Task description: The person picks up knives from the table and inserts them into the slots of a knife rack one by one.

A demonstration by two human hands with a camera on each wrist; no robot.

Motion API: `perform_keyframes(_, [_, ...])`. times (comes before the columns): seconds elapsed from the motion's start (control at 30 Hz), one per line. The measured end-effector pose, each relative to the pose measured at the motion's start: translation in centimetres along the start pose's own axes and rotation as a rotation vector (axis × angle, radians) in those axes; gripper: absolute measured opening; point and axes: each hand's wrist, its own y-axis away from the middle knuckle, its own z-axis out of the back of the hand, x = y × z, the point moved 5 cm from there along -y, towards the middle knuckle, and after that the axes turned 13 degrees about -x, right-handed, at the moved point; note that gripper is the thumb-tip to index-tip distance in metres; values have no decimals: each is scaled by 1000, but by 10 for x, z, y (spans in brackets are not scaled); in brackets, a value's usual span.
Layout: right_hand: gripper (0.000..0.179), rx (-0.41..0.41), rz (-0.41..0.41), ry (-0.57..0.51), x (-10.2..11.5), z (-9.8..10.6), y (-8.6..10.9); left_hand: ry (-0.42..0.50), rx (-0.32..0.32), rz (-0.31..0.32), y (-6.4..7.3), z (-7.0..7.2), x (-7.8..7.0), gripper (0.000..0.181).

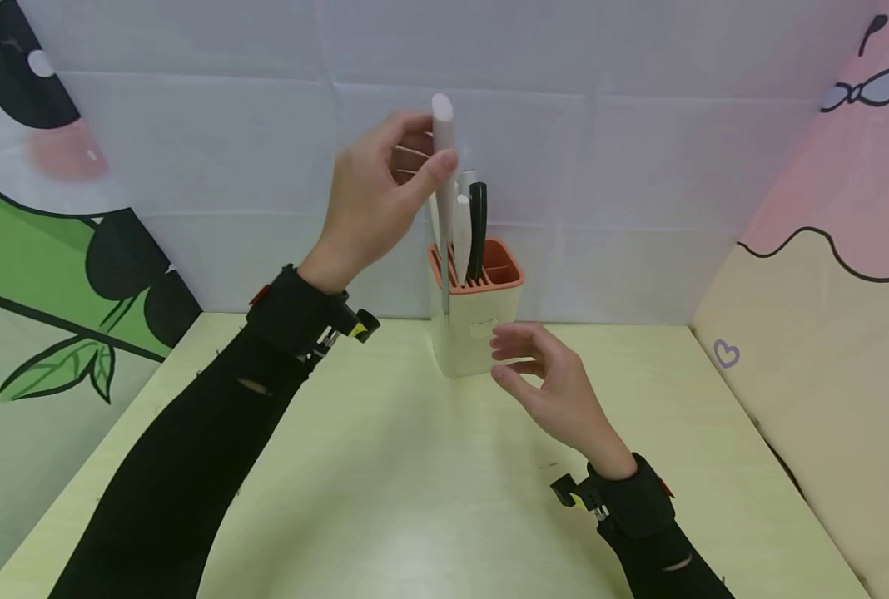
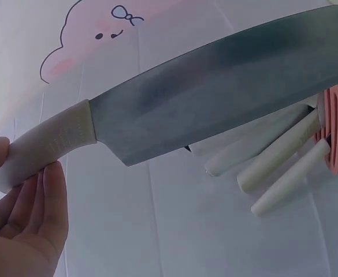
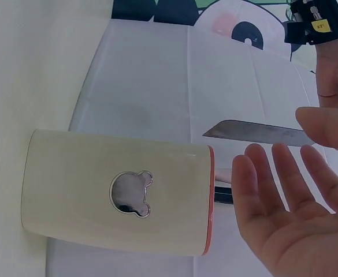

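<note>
My left hand (image 1: pixel 370 200) grips a kitchen knife (image 2: pixel 215 86) by its pale handle, thumb on one side and fingers on the other. The broad blade points down in the head view, just in front of the left side of a cream knife holder (image 1: pixel 463 345). In the right wrist view the blade (image 3: pixel 255 131) shows apart from the holder. My right hand (image 1: pixel 553 387) hangs in front of the holder's right side, fingers spread and slightly bent, with nothing in it. Whether it touches the holder, I cannot tell.
Several pale-handled tools (image 2: pixel 278 150) and one black handle (image 1: pixel 478 225) stand in the holder's slots. Its orange rim (image 1: pixel 515 266) has an open compartment on the right. A pale wooden table (image 1: pixel 384 474) lies beneath, with a printed cloth (image 1: pixel 639 166) behind.
</note>
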Motion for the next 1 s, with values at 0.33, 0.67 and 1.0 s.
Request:
perform_keyframes(0.33, [45, 16, 0, 10, -3, -1, 1, -6, -57, -58, -32, 2, 1, 37])
perform_keyframes(0.67, [44, 11, 0, 10, 0, -3, 0, -39, -39, -20, -39, -5, 16, 37])
perform_keyframes(1.0, [44, 19, -1, 10, 0, -3, 0, -57, -12, -15, -33, -9, 38, 36])
